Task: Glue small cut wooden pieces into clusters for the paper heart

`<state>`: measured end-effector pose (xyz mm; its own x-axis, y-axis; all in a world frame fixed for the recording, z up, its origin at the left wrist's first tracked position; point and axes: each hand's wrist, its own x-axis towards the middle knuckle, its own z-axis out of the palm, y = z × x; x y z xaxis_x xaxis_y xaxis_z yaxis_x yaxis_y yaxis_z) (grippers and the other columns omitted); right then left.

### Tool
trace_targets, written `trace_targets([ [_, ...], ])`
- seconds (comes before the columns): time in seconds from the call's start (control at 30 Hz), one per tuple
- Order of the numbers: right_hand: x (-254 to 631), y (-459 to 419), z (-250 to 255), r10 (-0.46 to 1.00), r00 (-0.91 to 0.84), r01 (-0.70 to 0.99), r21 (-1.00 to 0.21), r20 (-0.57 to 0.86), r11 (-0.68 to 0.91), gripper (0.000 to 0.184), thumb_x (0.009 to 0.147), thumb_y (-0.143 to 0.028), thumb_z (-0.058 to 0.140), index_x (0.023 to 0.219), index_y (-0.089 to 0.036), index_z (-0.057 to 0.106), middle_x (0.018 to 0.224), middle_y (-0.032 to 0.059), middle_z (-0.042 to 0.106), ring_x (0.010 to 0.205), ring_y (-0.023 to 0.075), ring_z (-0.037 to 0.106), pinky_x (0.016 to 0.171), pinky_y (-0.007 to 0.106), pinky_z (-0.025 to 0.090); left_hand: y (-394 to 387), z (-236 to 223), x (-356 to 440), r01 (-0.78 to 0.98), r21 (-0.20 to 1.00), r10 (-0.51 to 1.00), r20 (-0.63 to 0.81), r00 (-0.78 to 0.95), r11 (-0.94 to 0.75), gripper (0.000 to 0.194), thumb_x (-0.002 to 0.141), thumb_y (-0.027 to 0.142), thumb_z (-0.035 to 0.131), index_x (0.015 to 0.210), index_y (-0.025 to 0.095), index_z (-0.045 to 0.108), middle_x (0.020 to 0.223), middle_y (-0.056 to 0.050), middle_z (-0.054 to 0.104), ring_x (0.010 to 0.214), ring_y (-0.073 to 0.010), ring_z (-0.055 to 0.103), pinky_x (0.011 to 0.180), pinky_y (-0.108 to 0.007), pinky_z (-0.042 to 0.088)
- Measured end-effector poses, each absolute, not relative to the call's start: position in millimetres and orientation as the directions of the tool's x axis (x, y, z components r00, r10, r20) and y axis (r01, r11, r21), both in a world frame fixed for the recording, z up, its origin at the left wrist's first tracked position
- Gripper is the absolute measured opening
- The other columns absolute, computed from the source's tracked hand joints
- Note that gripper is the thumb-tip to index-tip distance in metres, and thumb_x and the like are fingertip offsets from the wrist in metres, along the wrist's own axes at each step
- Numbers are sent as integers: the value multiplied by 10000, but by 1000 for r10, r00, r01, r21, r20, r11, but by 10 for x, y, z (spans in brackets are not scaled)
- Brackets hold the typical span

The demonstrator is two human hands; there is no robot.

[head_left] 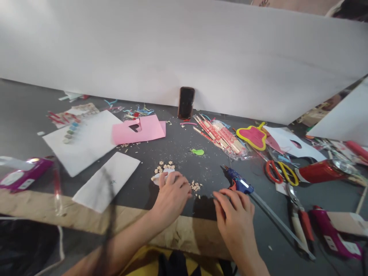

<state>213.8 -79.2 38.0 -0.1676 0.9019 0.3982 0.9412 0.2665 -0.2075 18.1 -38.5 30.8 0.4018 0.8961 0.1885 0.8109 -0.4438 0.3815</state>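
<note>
On the dark, smooth tabletop [178, 147], the left hand [172, 193] bends its fingers over a pale scrap [159, 177], ringed by beige flower-shaped pieces [167, 166]; whether it grips the scrap I cannot tell. Small, chunky beige bits [196, 186] lie heaped just beside its fingertips. The right hand [237, 211] curves its fingers loosely near the blue plastic glue gun [243, 185]; I cannot tell whether it pinches anything. Crumbs speckle the surface round a flat green leaf shape [197, 152], where there is room to move between the folded pink card [152, 128] and the slim wooden sticks [212, 132]. A tall white board [172, 57] bounds the back; wrinkled brown paper [135, 212] runs along the near edge. The left fingers cover part of the scrap, a dark blur [108, 218] crosses the left forearm, and the frame cuts off a purple object [31, 176] at far left.
</note>
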Motion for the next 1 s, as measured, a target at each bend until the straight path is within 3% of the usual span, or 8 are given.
trace_targets([
  [0.27, 1764, -569, 339, 926, -302, 917, -196, 225, 346, 84, 867, -225, 577, 814, -235, 642, 806, 23, 671, 845, 232, 532, 710, 373, 296, -450, 394, -1, 807, 424, 911, 214, 353, -412, 194, 880, 209, 471, 750, 245, 611, 861, -14, 658, 1034, -294, 484, 926, -494, 318],
  [0.37, 1730, -540, 335, 929, -304, 922, -179, 209, 342, 142, 877, -203, 543, 761, -226, 621, 772, 28, 667, 823, 237, 541, 705, 377, 296, -469, 404, -52, 802, 451, 920, 210, 330, -391, 165, 861, 200, 495, 748, 248, 605, 857, -8, 675, 1045, -315, 490, 921, -522, 300],
  [0.5, 1835, -511, 388, 927, -298, 922, -185, 228, 341, 120, 874, -204, 517, 803, -225, 611, 827, 34, 681, 838, 235, 573, 718, 356, 342, -484, 402, -106, 768, 536, 936, 198, 290, -351, 158, 867, 174, 506, 757, 245, 594, 819, 16, 678, 1036, -272, 497, 924, -491, 289],
  [0.73, 2054, -419, 480, 932, -280, 923, -203, 230, 327, 187, 855, -184, 445, 700, -232, 538, 549, -23, 585, 509, 152, 568, 478, 254, 364, -494, 364, -110, 713, 603, 933, 208, 293, -358, 145, 875, 146, 515, 797, 244, 587, 767, 39, 681, 961, -213, 531, 936, -458, 274],
  [0.8, 2051, -329, 559, 923, -272, 918, -216, 272, 334, 162, 858, -178, 437, 781, -230, 570, 649, 3, 625, 586, 163, 602, 533, 268, 425, -505, 346, -100, 703, 605, 927, 216, 307, -374, 144, 875, 144, 515, 818, 247, 598, 782, 36, 693, 981, -218, 531, 939, -459, 273],
  [0.87, 2047, -227, 660, 902, -198, 915, -257, 384, 311, 227, 881, -204, 432, 1069, -202, 559, 979, 93, 647, 841, 206, 633, 691, 327, 492, -517, 331, -96, 692, 611, 922, 220, 318, -384, 142, 878, 154, 514, 840, 248, 613, 792, 30, 704, 1006, -225, 525, 941, -456, 274],
  [0.93, 2057, -158, 733, 859, -132, 898, -307, 495, 315, 437, 892, -239, 459, 1318, -169, 398, 1279, 171, 498, 1125, 253, 532, 842, 398, 488, -528, 317, -102, 680, 623, 921, 223, 320, -387, 140, 877, 158, 516, 867, 249, 623, 804, 26, 712, 1030, -231, 517, 944, -451, 276],
  [1.0, 2085, -158, 736, 833, -178, 881, -294, 523, 372, 450, 891, -256, 492, 1326, -182, 409, 1306, 156, 482, 1210, 267, 457, 913, 428, 465, -535, 302, -116, 667, 638, 922, 231, 311, -385, 144, 869, 149, 523, 883, 248, 627, 809, 26, 717, 1043, -234, 512, 945, -448, 282],
])
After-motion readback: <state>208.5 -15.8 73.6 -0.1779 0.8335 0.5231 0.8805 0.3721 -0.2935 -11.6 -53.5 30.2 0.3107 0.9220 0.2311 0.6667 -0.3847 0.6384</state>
